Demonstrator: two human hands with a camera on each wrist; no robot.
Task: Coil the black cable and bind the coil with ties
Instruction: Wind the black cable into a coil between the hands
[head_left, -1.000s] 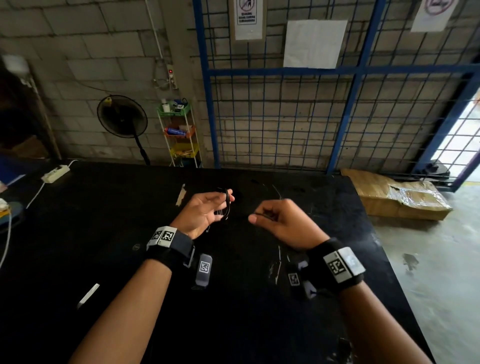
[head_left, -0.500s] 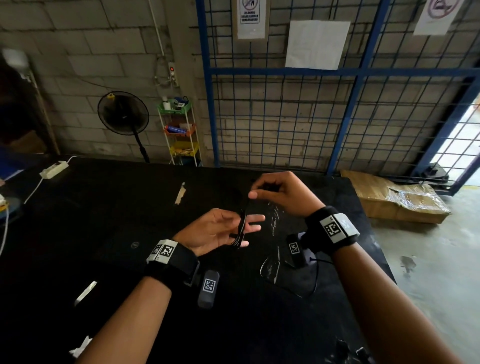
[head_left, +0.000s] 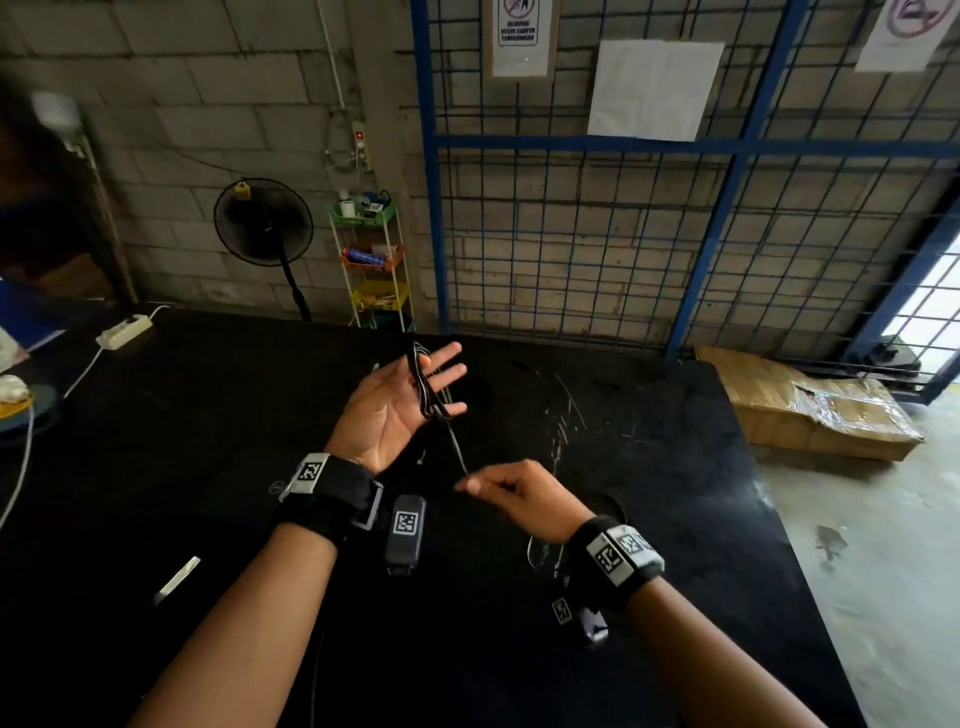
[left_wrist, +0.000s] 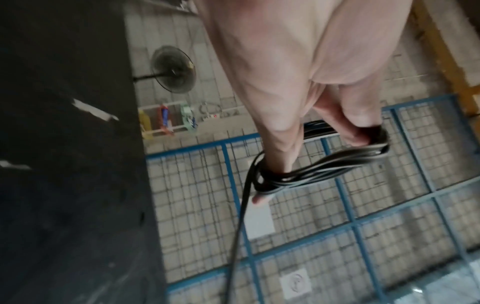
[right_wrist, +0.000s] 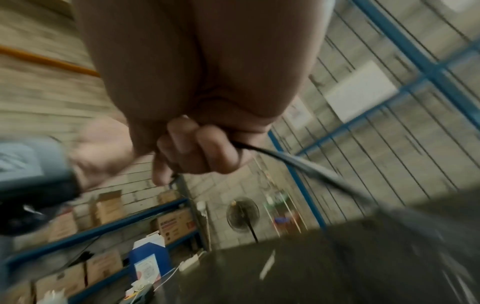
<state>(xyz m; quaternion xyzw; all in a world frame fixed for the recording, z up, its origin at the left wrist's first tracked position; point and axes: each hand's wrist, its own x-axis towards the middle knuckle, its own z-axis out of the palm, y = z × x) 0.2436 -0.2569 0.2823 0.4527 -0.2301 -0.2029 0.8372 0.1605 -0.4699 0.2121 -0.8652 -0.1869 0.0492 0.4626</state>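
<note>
My left hand (head_left: 395, 410), fingers spread, is wearing loops of thin black cable (head_left: 427, 387); my right hand (head_left: 519, 499) is pinching its loose strand.

Warehouse: block wall (head_left: 218, 104), mesh partition (head_left: 597, 234), cartons (right_wrist: 103, 203).

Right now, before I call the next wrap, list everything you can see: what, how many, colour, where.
black cable: one, black, several loops round the left hand's spread fingers, a strand running down to the right hand
table: one, black, under both hands
power strip: one, white, far left corner of the table
standing fan: one, black, by the block wall
shelf rack: one, white with coloured trays, right of the fan
mesh partition: one, blue frame, behind the table
cardboard box: one, brown, on the floor to the right
ties: none that I can make out
left hand: palm up, fingers straight, carrying the loops
right hand: pinching the strand
</note>
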